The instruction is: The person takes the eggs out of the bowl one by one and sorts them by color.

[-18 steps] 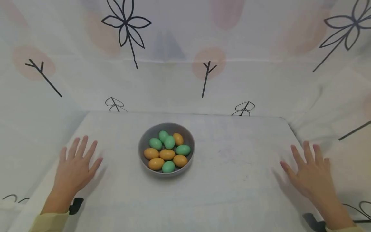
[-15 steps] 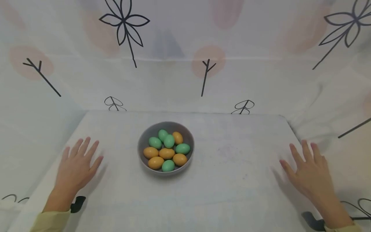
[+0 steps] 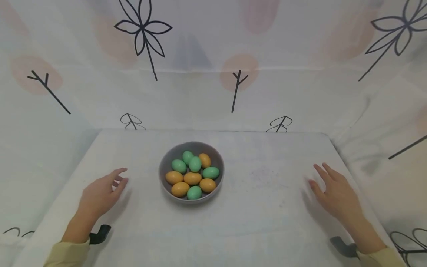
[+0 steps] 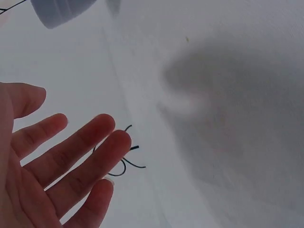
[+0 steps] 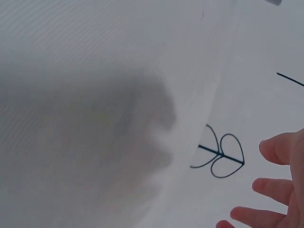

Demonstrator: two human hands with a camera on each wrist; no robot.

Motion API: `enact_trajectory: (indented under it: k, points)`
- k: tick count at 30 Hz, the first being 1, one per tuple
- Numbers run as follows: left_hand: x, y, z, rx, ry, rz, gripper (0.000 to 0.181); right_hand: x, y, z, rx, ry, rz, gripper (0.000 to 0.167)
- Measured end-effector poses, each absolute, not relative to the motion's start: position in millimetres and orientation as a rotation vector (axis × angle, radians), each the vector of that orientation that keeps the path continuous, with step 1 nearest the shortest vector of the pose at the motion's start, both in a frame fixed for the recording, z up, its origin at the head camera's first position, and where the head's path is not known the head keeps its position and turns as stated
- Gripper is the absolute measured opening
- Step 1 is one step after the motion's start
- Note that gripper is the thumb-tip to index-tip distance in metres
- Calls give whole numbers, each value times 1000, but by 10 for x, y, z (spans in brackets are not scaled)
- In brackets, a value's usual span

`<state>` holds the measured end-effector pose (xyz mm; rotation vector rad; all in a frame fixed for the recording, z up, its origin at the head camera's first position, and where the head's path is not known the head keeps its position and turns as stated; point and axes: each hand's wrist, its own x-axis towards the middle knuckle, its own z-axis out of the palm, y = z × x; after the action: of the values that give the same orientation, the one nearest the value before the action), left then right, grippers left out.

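A round grey bowl [image 3: 163, 160] stands on the white table, left of its middle. Inside lie several green eggs [image 3: 211, 172] and several orange eggs [image 3: 180, 189]. To the left of the bowl my left hand [image 3: 99, 194] hovers above the table with relaxed, slightly bent fingers, holding nothing. My right hand [image 3: 337, 194] is over the table's right side, fingers loosely extended and touching nothing. In the left wrist view the fingers [image 4: 78, 185] are spread apart, and part of the bowl [image 4: 64, 10] shows at the top. The right wrist view catches only some fingertips at its right edge.
The table [image 3: 260, 222] has a white cover. Behind and beside it hangs a pale cloth [image 3: 193, 96] with dark plant drawings and faint coloured patches. Black camera mounts [image 3: 100, 234] stick out at both wrists.
Both hands have shifted inward, the left to the right and the right to the left. They have turned, and their spread fingers have relaxed. The bowl and eggs stay put.
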<state>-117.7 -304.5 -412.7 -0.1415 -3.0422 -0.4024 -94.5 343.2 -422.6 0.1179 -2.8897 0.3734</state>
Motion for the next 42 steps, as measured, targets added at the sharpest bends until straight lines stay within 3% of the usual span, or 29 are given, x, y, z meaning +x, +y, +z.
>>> enact_trajectory:
  k: [21,42]
  points:
    - [-1485,-2343,-4424,-473,-2781,-1570,46,-1224,2590,-4178,356,-2756,449,51]
    - [-1597,-2323,-4387,-338,-2976,-1651,54,-1563,1568,-3751,823,-2710,938,42]
